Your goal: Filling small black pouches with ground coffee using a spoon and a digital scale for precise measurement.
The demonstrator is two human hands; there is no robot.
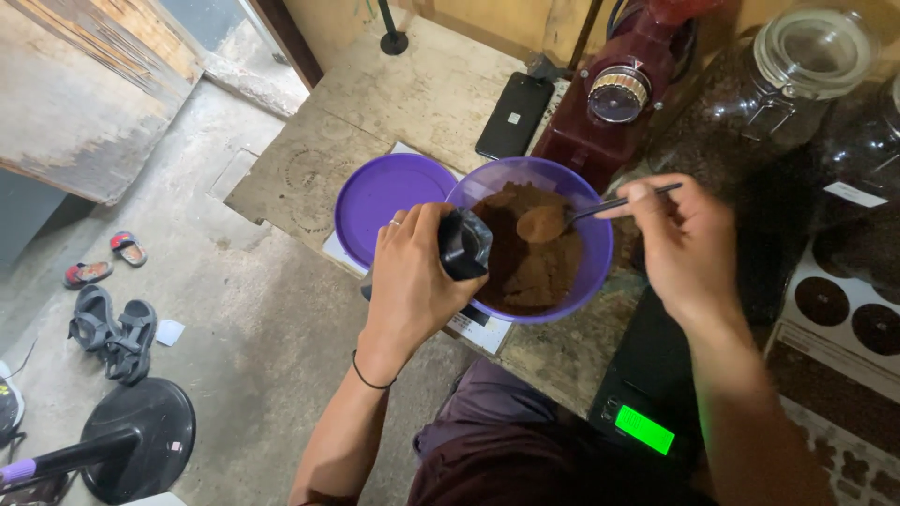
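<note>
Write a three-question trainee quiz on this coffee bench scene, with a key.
1. True or false: the right hand holds a spoon heaped with brown powder over the purple bowl.
2. What does the left hand grip at the bowl's rim?
A. a glass jar
B. a small black bag
C. a phone
3. Fill in: the purple lid lies on the bench to the ____ of the bowl in the picture.

Key: 1 true; 2 B; 3 left.
</note>
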